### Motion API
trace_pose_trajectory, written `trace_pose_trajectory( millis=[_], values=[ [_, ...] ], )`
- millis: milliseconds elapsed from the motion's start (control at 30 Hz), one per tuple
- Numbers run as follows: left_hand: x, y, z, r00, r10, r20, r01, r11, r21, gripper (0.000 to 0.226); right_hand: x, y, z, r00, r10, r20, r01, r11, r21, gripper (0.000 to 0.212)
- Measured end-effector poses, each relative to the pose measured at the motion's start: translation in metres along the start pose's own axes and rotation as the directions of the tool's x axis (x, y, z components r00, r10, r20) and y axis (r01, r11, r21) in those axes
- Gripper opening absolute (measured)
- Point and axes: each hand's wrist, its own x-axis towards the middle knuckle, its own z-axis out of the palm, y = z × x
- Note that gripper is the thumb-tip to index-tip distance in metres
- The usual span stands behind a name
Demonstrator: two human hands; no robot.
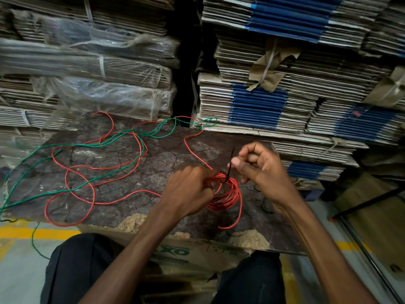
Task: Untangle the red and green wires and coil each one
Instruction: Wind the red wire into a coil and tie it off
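The red wire (92, 172) sprawls in loops across the tabletop, partly wound into a coil (225, 194) near its front edge. The green wire (87, 145) crosses it, apparently trailing off the left edge.

Your left hand (188, 189) sits knuckles-up against the left side of the red coil (228, 194), its fingers curled round the bundled turns and gripping them, so the fingertips are hidden from the camera. Your left forearm runs bare from the lower middle of the view up to that hand. Your right hand (256, 165) is raised just above and to the right of the coil, thumb and forefinger pinching a thin black tie (230, 164) that rises from the coil's top edge; your other fingers are curled in behind. Your right forearm comes in bare from the lower right corner, wrist bent slightly toward the coil.
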Motion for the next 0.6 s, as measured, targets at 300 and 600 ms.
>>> trace_pose_trajectory(
  millis=[300,600],
  values=[
    [0.0007,0.0038,-0.0032,1.000,0.013,-0.016,-0.013,1.000,-0.015,0.016,-0.0025,0.0052,0.0009,0.999,-0.022,0.037,0.026,0.994,-0.108,0.012],
    [-0.0010,0.0061,0.0001,0.999,0.007,0.035,-0.005,0.999,-0.052,0.015,-0.0008,0.0084,0.0027,0.998,-0.041,-0.056,0.034,0.992,-0.124,0.013]
  ],
)
